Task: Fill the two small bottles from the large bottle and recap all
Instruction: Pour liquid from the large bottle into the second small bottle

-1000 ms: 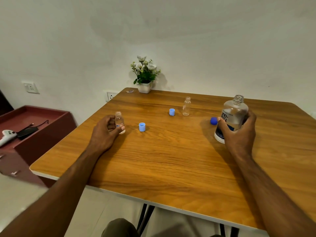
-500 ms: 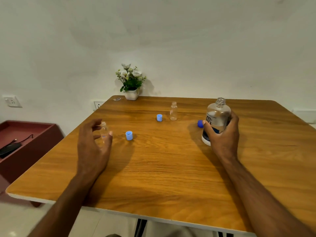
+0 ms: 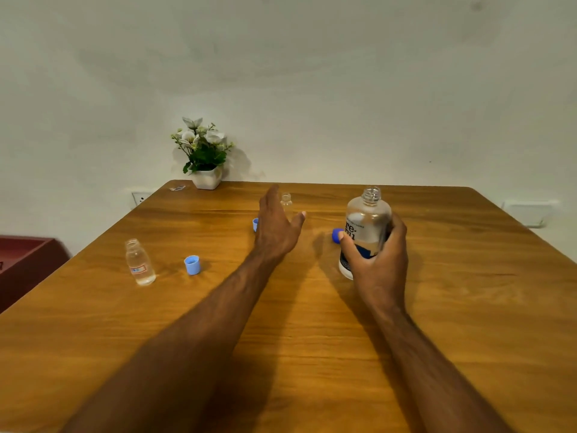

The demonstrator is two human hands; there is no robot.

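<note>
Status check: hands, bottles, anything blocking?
Left hand open, reaching at far small bottle. Right hand grips uncapped large bottle. Near small bottle stands uncapped. Path unobstructed.

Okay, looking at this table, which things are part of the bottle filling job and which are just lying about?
Job: large bottle, near small bottle, far small bottle, light blue caps, dark blue cap.
Lying about: potted flowers, red tray, small clear scrap.

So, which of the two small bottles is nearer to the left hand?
The far small clear bottle, just beyond the open left hand. The other small clear bottle, with a red label, stands far off near the table's left edge.
</note>
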